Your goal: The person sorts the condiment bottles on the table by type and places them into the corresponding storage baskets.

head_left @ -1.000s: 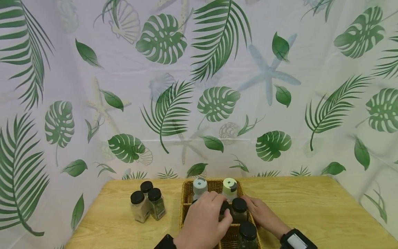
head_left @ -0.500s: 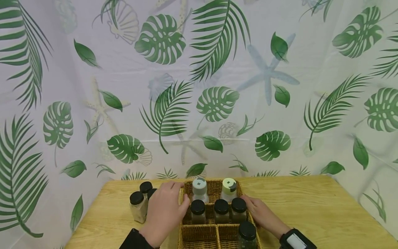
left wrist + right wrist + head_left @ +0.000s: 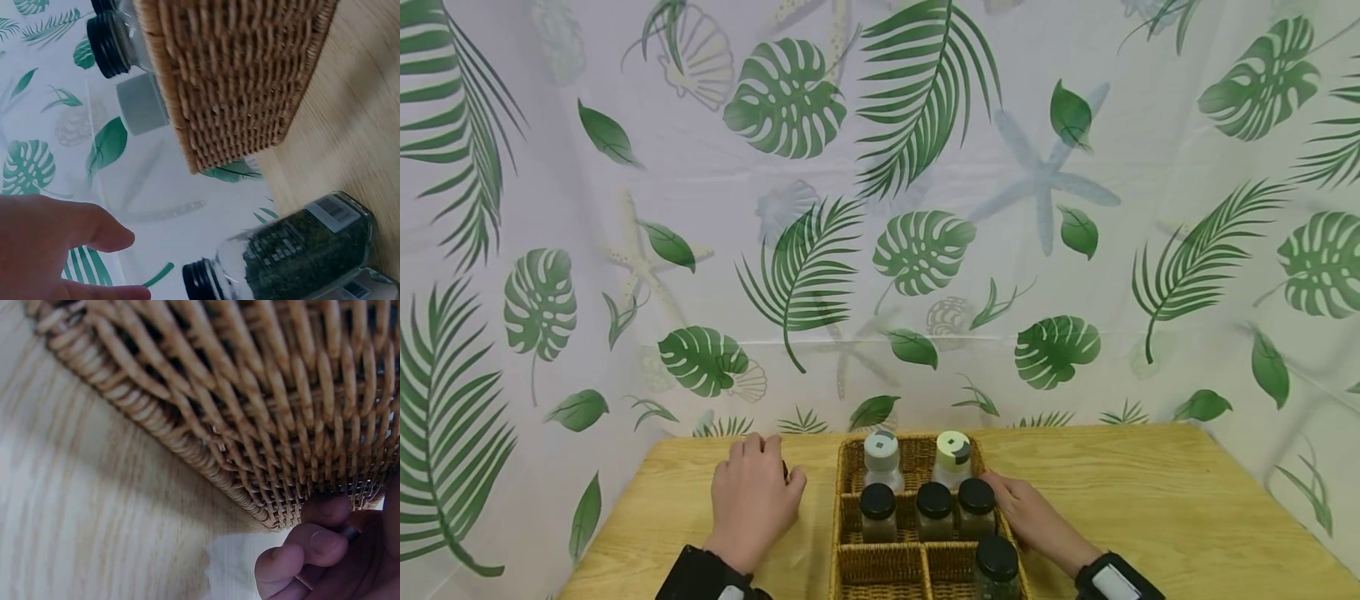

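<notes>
Spreading across the lower view, a wooden worktop [image 3: 1150,500], backed by a leaf-printed curtain [image 3: 925,208]. Sitting at the worktop's middle, a wicker basket [image 3: 850,479] split into compartments: 2 pale-capped shakers [image 3: 882,458] standing in the far row, 3 black-lidded jars [image 3: 934,510] lined up in the middle row, 1 more black-lidded jar [image 3: 996,568] standing in the near right compartment. Lying left of the basket, the left hand [image 3: 751,498], knuckles up over the loose jars on the worktop and hiding them from the head view. Showing in the left wrist view, a jar of green herbs [image 3: 294,250] with a black lid and a barcode label, just beside the basket wall, with the left fingers [image 3: 94,231] loosely spread near its lid and gripping nothing visible. Resting against the basket's right wall, the right hand [image 3: 1033,518], its fingers [image 3: 312,547] curling under the woven edge and touching it.
</notes>
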Demonstrator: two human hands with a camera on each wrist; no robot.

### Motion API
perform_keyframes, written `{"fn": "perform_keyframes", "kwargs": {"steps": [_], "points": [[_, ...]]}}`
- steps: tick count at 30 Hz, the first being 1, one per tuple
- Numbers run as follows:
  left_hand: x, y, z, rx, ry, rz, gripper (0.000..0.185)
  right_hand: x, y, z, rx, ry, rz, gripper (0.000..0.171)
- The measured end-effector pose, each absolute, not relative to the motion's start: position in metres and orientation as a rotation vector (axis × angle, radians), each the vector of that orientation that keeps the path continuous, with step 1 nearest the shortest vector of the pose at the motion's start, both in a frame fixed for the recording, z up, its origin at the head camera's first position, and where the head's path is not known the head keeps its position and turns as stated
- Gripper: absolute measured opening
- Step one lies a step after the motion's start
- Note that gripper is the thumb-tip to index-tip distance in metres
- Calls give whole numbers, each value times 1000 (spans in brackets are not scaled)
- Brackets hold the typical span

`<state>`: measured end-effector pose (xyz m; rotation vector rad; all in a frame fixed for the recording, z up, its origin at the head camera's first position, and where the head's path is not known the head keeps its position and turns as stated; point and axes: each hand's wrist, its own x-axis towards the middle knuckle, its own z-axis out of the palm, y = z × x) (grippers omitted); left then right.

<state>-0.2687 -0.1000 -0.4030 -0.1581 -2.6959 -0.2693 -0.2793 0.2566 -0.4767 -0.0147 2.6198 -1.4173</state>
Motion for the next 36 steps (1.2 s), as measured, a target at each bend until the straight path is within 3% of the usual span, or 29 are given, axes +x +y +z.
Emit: {"fn": "perform_keyframes", "kwargs": {"steps": [36], "points": [[-281,-103,-416,-192,-2719,-187,25,-281,260,-480,-25,2643,-1462,61]]}}
